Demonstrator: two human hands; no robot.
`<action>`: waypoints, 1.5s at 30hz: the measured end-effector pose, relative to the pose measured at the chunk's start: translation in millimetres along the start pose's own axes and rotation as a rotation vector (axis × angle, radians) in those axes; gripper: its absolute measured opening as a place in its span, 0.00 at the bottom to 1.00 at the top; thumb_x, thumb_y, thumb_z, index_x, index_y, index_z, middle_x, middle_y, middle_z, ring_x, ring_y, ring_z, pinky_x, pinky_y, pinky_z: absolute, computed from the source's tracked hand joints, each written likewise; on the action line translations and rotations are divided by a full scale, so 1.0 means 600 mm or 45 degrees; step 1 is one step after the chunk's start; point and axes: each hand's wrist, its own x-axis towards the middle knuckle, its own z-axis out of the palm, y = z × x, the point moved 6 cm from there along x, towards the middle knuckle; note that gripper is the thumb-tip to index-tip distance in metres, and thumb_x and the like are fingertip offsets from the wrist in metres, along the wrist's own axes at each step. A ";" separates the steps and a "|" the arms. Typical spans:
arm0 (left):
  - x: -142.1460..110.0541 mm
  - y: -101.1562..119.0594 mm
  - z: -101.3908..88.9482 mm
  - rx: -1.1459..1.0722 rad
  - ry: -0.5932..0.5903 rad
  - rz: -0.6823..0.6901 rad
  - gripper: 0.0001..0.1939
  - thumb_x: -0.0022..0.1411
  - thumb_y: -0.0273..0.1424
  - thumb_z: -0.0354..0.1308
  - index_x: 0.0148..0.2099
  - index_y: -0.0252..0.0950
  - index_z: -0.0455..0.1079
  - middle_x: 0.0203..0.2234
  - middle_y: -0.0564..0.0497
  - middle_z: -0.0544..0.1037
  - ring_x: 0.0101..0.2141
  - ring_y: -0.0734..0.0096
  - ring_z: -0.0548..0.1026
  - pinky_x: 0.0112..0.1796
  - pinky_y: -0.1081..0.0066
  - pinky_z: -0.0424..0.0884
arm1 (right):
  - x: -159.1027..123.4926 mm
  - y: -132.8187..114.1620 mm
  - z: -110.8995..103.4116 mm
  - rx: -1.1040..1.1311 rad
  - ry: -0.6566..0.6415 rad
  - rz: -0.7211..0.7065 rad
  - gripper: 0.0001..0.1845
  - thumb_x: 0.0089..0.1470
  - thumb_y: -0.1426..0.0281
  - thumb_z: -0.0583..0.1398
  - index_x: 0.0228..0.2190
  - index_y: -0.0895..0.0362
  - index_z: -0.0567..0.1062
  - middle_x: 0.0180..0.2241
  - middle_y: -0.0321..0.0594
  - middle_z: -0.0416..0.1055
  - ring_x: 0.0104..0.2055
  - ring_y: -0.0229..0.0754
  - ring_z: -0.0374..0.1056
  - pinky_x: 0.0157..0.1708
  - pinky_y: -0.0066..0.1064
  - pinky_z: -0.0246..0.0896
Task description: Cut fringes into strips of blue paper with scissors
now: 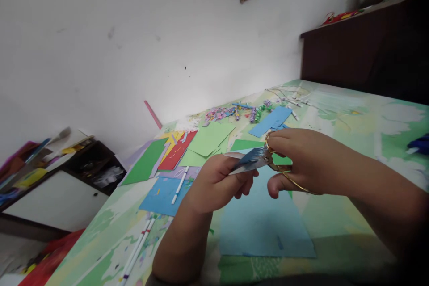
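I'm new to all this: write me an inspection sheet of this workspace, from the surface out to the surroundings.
Surface: green-and-white patterned cover.
Job's things: gold-handled scissors; bluish paper piece.
Clutter: pale-blue sheet, red sheet, white pens, colourful scraps.
Grip: left hand holds the paper piece; right hand holds the scissors.
Cables: nothing seen for certain.
Surroundings: white wall ahead, cabinet at left, dark furniture at right.

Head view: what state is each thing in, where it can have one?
Gold-handled scissors: held up against the blue paper piece; blade opening unclear
Blue paper piece: held up, apparently slit into strips
Left hand: closed on the blue paper piece
Right hand: holding the gold-handled scissors
Light blue sheet: lying flat
Light green sheets: overlapping
White cabinet door: shut
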 end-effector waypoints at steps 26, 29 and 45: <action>-0.010 0.029 0.006 0.657 0.324 0.267 0.12 0.56 0.21 0.47 0.22 0.35 0.63 0.14 0.58 0.67 0.17 0.80 0.64 0.23 0.76 0.60 | -0.008 -0.009 -0.001 0.198 -0.108 0.002 0.25 0.43 0.46 0.56 0.27 0.56 0.64 0.29 0.40 0.62 0.29 0.42 0.58 0.25 0.31 0.52; -0.010 0.033 0.006 0.692 0.332 0.268 0.12 0.56 0.21 0.47 0.22 0.35 0.63 0.14 0.57 0.67 0.17 0.80 0.64 0.22 0.76 0.60 | -0.009 -0.009 -0.001 0.165 -0.117 0.026 0.26 0.42 0.44 0.56 0.26 0.56 0.64 0.29 0.40 0.62 0.29 0.42 0.58 0.25 0.31 0.51; -0.012 0.005 0.001 0.188 0.305 0.021 0.12 0.58 0.25 0.48 0.23 0.34 0.65 0.13 0.58 0.65 0.14 0.83 0.61 0.18 0.79 0.59 | -0.007 0.001 0.006 0.025 -0.084 0.116 0.28 0.42 0.41 0.52 0.22 0.55 0.63 0.25 0.40 0.65 0.26 0.42 0.60 0.23 0.30 0.49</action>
